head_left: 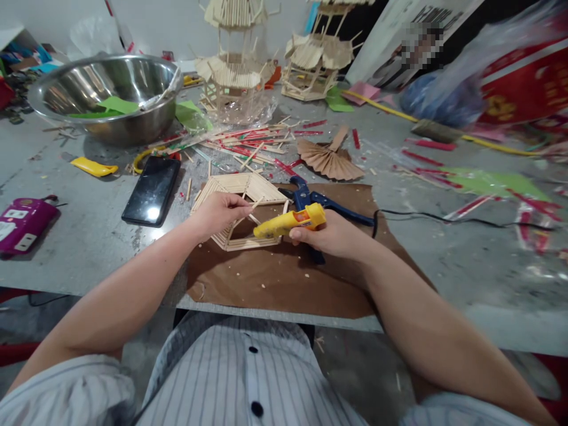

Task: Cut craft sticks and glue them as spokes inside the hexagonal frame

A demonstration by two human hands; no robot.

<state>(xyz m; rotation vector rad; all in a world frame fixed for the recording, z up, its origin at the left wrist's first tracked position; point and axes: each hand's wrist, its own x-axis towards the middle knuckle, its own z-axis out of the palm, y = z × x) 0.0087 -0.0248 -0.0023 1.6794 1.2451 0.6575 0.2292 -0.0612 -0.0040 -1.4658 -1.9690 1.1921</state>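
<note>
Counter [93,254] carries brown paper [257,290], presumably shielding it from drips; a hexagonal stick frame [261,188] lies partly on the paper's far left corner. The right hand [335,235] wraps a yellow glue gun [284,223], tip slanted over the frame, seemingly for aim. The left hand [219,214] pinches a slender wooden stick [258,202], likely for fine control.

"What sort of place am I looking into?"
"A craft workshop, I'd say from my remote seat: stick towers [235,71], loose sticks [235,141], a yellow knife [94,167] and green paper [499,182] crowd a stained grey table [89,266]."
</note>
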